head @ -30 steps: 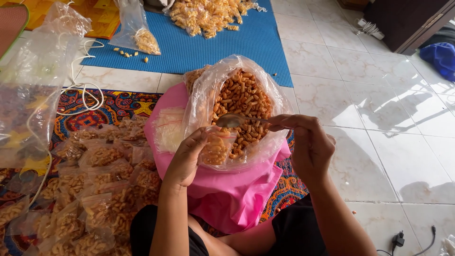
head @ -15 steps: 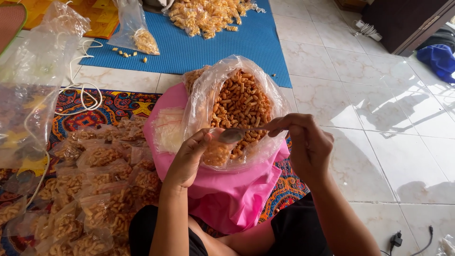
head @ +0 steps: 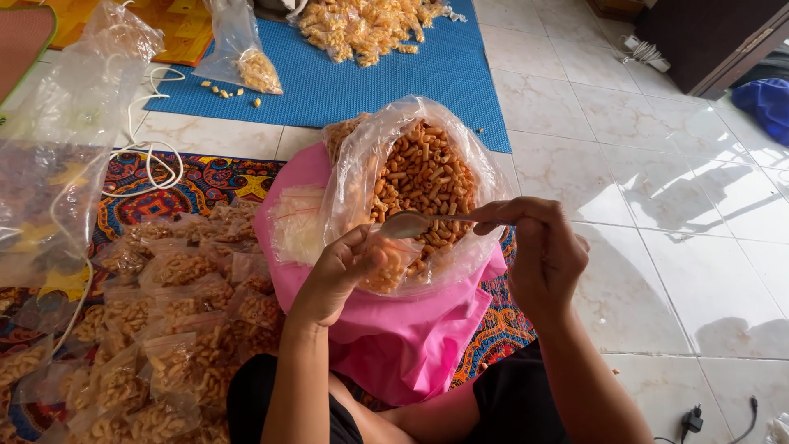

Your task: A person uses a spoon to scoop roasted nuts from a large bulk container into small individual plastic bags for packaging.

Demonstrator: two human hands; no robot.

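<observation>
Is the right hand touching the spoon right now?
Touching. The head view shows the right hand pinching the handle of the spoon between its fingertips, with the bowl held over the small bag in the left hand.

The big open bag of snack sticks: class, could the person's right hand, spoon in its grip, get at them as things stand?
Probably yes. The right hand holds the spoon right over the big open bag; its mouth gapes upward, nothing covering the sticks.
</observation>
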